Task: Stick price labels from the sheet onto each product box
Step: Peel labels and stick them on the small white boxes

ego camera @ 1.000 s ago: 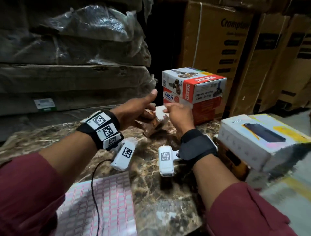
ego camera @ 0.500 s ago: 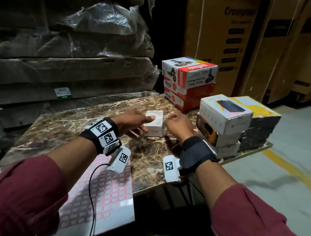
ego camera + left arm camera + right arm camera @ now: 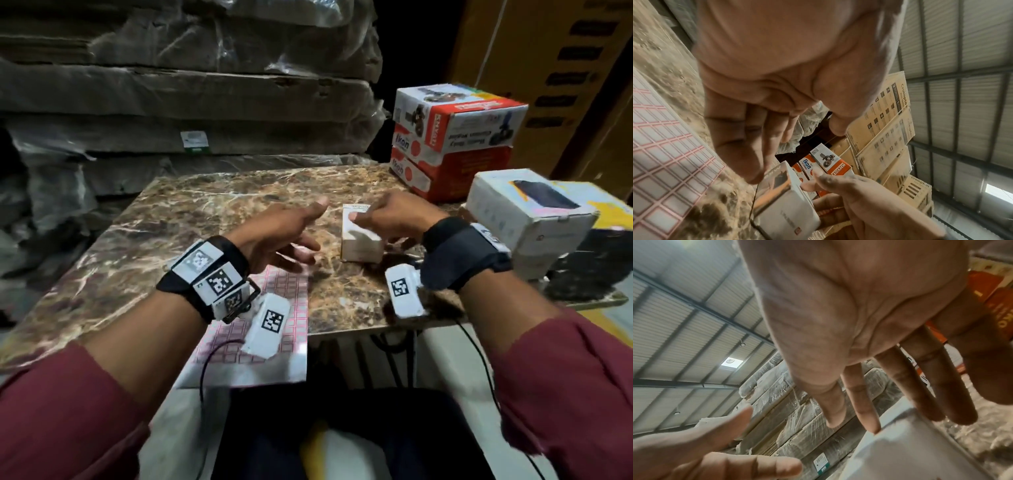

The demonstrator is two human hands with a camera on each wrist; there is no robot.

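Near the table's (image 3: 212, 192) front edge, overhanging it: label sheet (image 3: 291, 294), white with a pink grid of small rectangles. Above its far end, left hand (image 3: 277, 233), fingers straight and spread, thumb up, holding nothing, just clear of the box. Right of it, upright on marbled brown stone: small white box (image 3: 359, 240), tall and narrow. On top of it, right hand (image 3: 394, 216), fingers extended, thumb and fingertip touching the upper edge.
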